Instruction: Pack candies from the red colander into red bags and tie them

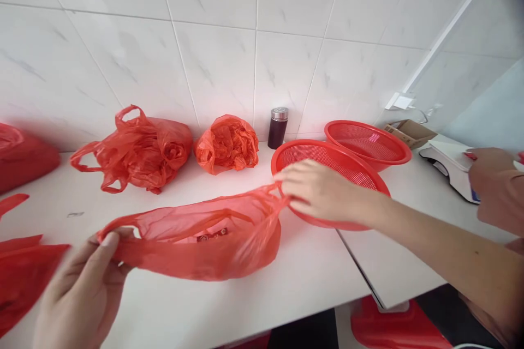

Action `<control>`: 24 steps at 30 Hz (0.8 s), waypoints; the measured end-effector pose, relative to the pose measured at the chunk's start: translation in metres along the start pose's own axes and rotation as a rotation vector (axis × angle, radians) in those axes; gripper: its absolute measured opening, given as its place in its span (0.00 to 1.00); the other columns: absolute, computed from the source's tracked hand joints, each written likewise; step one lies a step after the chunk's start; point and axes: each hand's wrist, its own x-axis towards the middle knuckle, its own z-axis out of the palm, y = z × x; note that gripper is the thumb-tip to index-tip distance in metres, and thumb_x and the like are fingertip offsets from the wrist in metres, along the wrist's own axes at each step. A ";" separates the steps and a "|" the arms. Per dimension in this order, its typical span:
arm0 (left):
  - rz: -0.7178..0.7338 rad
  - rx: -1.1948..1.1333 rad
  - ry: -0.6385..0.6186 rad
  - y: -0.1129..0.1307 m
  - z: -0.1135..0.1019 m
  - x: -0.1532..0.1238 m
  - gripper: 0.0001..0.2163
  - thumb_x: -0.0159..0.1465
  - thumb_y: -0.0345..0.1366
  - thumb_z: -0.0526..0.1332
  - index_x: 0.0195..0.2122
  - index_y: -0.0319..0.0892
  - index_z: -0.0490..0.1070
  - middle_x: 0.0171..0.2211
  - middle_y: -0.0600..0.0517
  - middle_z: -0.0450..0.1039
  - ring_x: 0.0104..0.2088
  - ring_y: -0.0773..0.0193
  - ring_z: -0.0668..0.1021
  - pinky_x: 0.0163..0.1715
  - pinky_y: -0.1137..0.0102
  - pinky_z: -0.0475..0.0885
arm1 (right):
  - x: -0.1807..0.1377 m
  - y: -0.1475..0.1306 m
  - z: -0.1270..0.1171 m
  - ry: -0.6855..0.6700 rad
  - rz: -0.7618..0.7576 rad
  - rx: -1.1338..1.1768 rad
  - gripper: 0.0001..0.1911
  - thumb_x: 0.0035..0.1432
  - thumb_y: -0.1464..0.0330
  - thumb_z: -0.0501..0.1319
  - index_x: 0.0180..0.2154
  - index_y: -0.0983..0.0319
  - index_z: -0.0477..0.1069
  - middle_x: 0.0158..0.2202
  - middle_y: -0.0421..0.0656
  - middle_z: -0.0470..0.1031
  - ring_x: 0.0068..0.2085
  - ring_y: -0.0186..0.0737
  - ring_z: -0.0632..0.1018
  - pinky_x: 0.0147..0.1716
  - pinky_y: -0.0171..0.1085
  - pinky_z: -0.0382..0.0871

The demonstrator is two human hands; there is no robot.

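Note:
A thin red plastic bag (196, 262) is stretched between my two hands above the white table. My left hand (90, 278) is closed on the handle at its left end, thumb on top. At the other end, the fingers of my right hand (307, 185) pinch the right handle. Between the loose edges, inside the mouth, shows a small dark strip with pale printing (212, 235); its kind I cannot make out. Just behind my right hand sits a red perforated basket (339, 155), its near rim partly covered by my wrist.
Crumpled red bags (139, 152) and another bundle (227, 144) lie along the tiled wall, beside a dark flask (278, 128). A second red basket (368, 142) and a cardboard box (411, 133) stand right. A co-worker's hand (487, 155) is over a scale (446, 166).

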 end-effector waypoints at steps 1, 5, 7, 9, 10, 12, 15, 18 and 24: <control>0.040 0.001 -0.011 0.009 0.005 0.003 0.11 0.49 0.41 0.74 0.29 0.42 0.78 0.32 0.54 0.76 0.33 0.67 0.75 0.28 0.79 0.75 | 0.006 0.004 -0.012 0.086 0.067 0.078 0.06 0.63 0.72 0.57 0.39 0.61 0.73 0.53 0.46 0.75 0.51 0.46 0.75 0.49 0.45 0.67; 0.208 -0.046 -0.041 0.043 0.031 0.006 0.03 0.56 0.32 0.67 0.26 0.42 0.77 0.29 0.54 0.73 0.32 0.69 0.74 0.30 0.80 0.73 | 0.025 0.013 -0.044 0.122 0.135 0.246 0.05 0.62 0.74 0.56 0.36 0.60 0.70 0.43 0.43 0.77 0.38 0.38 0.76 0.37 0.36 0.67; 0.289 -0.056 -0.091 0.054 0.042 0.004 0.05 0.58 0.29 0.65 0.26 0.42 0.78 0.29 0.54 0.73 0.33 0.69 0.74 0.34 0.79 0.73 | 0.031 0.015 -0.053 0.108 0.112 0.251 0.07 0.59 0.76 0.56 0.35 0.61 0.71 0.37 0.41 0.76 0.34 0.36 0.75 0.34 0.35 0.66; 0.330 -0.058 -0.170 0.060 0.048 0.003 0.06 0.60 0.29 0.63 0.28 0.43 0.79 0.33 0.53 0.75 0.37 0.68 0.75 0.39 0.77 0.73 | 0.038 0.018 -0.061 0.220 0.133 0.287 0.09 0.57 0.78 0.56 0.36 0.61 0.72 0.35 0.40 0.76 0.34 0.36 0.75 0.35 0.35 0.65; 0.339 -0.062 -0.214 0.062 0.050 0.003 0.07 0.62 0.29 0.63 0.29 0.44 0.79 0.35 0.53 0.75 0.39 0.68 0.76 0.42 0.77 0.73 | 0.040 0.019 -0.065 0.262 0.135 0.305 0.10 0.56 0.78 0.55 0.36 0.61 0.72 0.35 0.40 0.76 0.35 0.36 0.75 0.35 0.35 0.65; 0.354 -0.077 -0.302 0.064 0.052 0.004 0.07 0.63 0.30 0.62 0.31 0.46 0.79 0.39 0.54 0.76 0.44 0.66 0.76 0.47 0.74 0.72 | 0.046 0.020 -0.073 0.259 0.100 0.312 0.11 0.54 0.80 0.55 0.34 0.62 0.73 0.33 0.39 0.75 0.34 0.36 0.74 0.35 0.35 0.65; 0.370 -0.063 -0.444 0.070 0.055 0.008 0.04 0.64 0.34 0.62 0.37 0.46 0.78 0.43 0.51 0.76 0.49 0.59 0.76 0.52 0.64 0.72 | 0.056 0.020 -0.080 0.284 0.080 0.373 0.13 0.52 0.81 0.54 0.33 0.62 0.73 0.33 0.39 0.75 0.34 0.35 0.74 0.35 0.35 0.65; 0.289 0.088 -0.666 0.081 0.067 0.012 0.13 0.63 0.40 0.64 0.50 0.51 0.71 0.42 0.51 0.75 0.43 0.57 0.78 0.43 0.61 0.76 | 0.073 0.012 -0.081 0.372 0.092 0.549 0.14 0.53 0.81 0.53 0.34 0.62 0.73 0.36 0.40 0.76 0.35 0.34 0.75 0.35 0.35 0.67; 0.060 0.630 -0.999 0.092 0.109 0.014 0.14 0.59 0.44 0.68 0.42 0.46 0.68 0.27 0.56 0.64 0.26 0.68 0.69 0.23 0.75 0.66 | 0.129 -0.033 -0.065 0.241 -0.152 0.794 0.17 0.52 0.83 0.49 0.35 0.62 0.71 0.37 0.38 0.76 0.37 0.33 0.76 0.37 0.35 0.70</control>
